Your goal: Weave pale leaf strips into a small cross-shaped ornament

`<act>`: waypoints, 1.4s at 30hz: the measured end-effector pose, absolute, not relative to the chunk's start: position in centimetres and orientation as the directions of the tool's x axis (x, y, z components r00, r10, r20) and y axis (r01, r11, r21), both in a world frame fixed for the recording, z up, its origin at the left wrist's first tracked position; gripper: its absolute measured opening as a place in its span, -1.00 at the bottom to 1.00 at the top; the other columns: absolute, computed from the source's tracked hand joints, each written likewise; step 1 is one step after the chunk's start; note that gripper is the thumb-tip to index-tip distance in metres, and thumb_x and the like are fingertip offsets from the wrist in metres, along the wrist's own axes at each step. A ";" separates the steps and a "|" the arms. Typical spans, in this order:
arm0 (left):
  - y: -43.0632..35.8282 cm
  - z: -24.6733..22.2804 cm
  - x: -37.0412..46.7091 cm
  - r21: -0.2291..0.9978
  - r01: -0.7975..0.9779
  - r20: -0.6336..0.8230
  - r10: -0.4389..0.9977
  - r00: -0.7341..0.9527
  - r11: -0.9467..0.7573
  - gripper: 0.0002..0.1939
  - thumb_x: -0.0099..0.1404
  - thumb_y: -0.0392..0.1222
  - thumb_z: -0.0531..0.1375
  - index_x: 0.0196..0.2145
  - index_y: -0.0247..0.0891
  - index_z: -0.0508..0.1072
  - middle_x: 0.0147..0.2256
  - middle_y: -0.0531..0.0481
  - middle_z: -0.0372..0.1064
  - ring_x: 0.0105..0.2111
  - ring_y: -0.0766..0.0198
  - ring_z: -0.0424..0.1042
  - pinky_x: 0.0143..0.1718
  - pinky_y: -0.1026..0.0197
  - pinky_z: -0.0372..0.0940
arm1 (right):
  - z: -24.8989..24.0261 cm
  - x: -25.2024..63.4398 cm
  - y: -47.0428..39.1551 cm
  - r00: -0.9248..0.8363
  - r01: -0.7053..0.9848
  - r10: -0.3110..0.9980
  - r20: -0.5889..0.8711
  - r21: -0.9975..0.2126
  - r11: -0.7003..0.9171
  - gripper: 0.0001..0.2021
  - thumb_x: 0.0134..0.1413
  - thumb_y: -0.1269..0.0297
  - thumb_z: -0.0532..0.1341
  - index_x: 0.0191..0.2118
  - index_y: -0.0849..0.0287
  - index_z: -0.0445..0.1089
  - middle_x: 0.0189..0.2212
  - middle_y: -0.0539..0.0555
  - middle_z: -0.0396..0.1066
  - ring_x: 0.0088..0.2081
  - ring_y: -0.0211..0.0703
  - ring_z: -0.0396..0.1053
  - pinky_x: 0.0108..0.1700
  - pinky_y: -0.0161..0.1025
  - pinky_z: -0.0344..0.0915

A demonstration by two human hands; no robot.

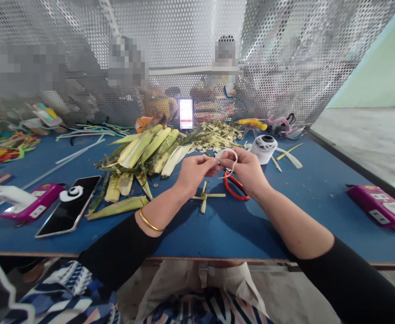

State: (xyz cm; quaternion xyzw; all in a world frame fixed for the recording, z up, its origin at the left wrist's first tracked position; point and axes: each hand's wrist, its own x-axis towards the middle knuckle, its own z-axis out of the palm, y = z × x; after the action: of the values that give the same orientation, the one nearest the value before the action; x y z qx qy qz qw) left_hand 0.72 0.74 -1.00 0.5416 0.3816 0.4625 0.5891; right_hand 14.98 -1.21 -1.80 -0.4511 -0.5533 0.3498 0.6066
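Over the middle of the blue table, both my hands meet fingertip to fingertip. A thin pale strip (235, 158), perhaps corn husk, bends in a loop from between them. My left hand (194, 173) pinches one part of it, and my right hand (245, 167) pinches another; the fingers partly hide the strip. Just below lie a small cross of folded husk strips (204, 196) and the red handle of what look like scissors (235, 189). Beyond my left hand is a heap of green corn husks (146, 150). A white spool (264, 148) stands beyond my right hand.
Shredded husk (214, 135) is piled near the perforated metal screen (184, 45). A black phone (71, 207) and a purple device (35, 202) lie left; another purple device (379, 204) lies right. A lit phone (186, 113) stands at the back. People show blurred behind the screen.
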 end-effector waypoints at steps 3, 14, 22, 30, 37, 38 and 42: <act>0.8 -0.9 0.7 0.980 -0.189 -0.010 0.958 0.285 0.066 -0.82 0.02 -0.13 0.33 -0.52 -0.32 0.52 -0.54 -0.01 0.46 -0.53 0.36 0.40 -0.38 0.25 0.35 | -2.0 15.0 -1.3 0.141 0.205 0.865 0.481 -0.869 0.449 -0.92 -0.09 0.29 0.28 -0.47 0.15 0.39 -0.54 -0.07 0.35 -0.45 -0.26 0.28 -0.33 -0.25 0.26; 0.6 -0.5 0.7 0.953 -0.211 -0.152 0.944 0.292 0.218 -0.93 0.07 -0.27 0.24 -0.46 -0.31 0.52 -0.54 0.02 0.41 -0.50 0.37 0.38 -0.48 0.35 0.29 | -1.6 15.0 -1.9 0.057 0.539 0.728 0.683 -0.635 0.553 -0.90 0.04 0.39 0.21 -0.47 0.14 0.40 -0.45 0.00 0.35 -0.37 -0.21 0.30 -0.25 -0.23 0.24; 0.6 -1.0 0.8 0.983 -0.180 0.011 0.969 0.248 0.035 -0.90 0.01 -0.22 0.29 -0.48 -0.30 0.51 -0.53 0.00 0.46 -0.49 0.32 0.42 -0.39 0.25 0.34 | -2.0 15.0 -1.7 0.146 0.485 0.828 0.541 -0.769 0.416 -0.88 0.01 0.28 0.21 -0.47 0.17 0.35 -0.55 -0.05 0.34 -0.47 -0.26 0.23 -0.37 -0.26 0.16; 0.2 -0.8 1.0 0.991 -0.118 0.092 0.967 0.236 -0.066 -0.89 0.00 -0.22 0.30 -0.48 -0.31 0.52 -0.51 0.00 0.48 -0.47 0.32 0.43 -0.34 0.25 0.34 | -2.0 14.9 -1.3 0.187 0.264 0.884 0.429 -0.889 0.375 -0.91 -0.10 0.31 0.26 -0.47 0.18 0.35 -0.58 -0.07 0.35 -0.49 -0.26 0.27 -0.37 -0.25 0.20; 0.1 -0.6 1.0 0.993 -0.067 0.110 0.970 0.216 -0.098 -0.94 0.03 -0.26 0.29 -0.49 -0.30 0.51 -0.53 0.02 0.47 -0.48 0.33 0.42 -0.36 0.26 0.34 | -1.7 14.8 -1.3 0.171 0.123 0.902 0.397 -0.917 0.380 -0.87 -0.14 0.27 0.31 -0.48 0.16 0.35 -0.57 -0.07 0.34 -0.47 -0.24 0.32 -0.35 -0.23 0.27; 0.1 -0.6 1.0 0.993 -0.067 0.111 0.971 0.212 -0.099 -0.94 0.03 -0.25 0.29 -0.50 -0.30 0.50 -0.53 0.02 0.46 -0.49 0.34 0.42 -0.36 0.26 0.34 | -1.7 14.7 -1.4 0.165 0.122 0.900 0.403 -0.914 0.387 -0.87 -0.13 0.26 0.31 -0.48 0.16 0.35 -0.57 -0.07 0.34 -0.47 -0.24 0.32 -0.35 -0.23 0.27; 0.3 -0.6 1.0 0.993 -0.096 0.085 0.975 0.204 -0.067 -0.92 0.06 -0.24 0.27 -0.53 -0.31 0.49 -0.55 0.03 0.43 -0.52 0.37 0.38 -0.36 0.26 0.33 | -1.8 14.8 -1.5 0.106 0.191 0.882 0.460 -0.880 0.435 -0.89 -0.05 0.25 0.26 -0.45 0.15 0.37 -0.54 -0.06 0.34 -0.45 -0.25 0.30 -0.33 -0.24 0.27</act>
State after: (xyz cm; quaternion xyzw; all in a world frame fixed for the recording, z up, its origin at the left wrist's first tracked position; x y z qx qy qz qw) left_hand 1.01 0.27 -0.64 0.5456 0.4029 0.4855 0.5516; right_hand 14.75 -1.48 -1.77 -0.4453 -0.6026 0.2898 0.5955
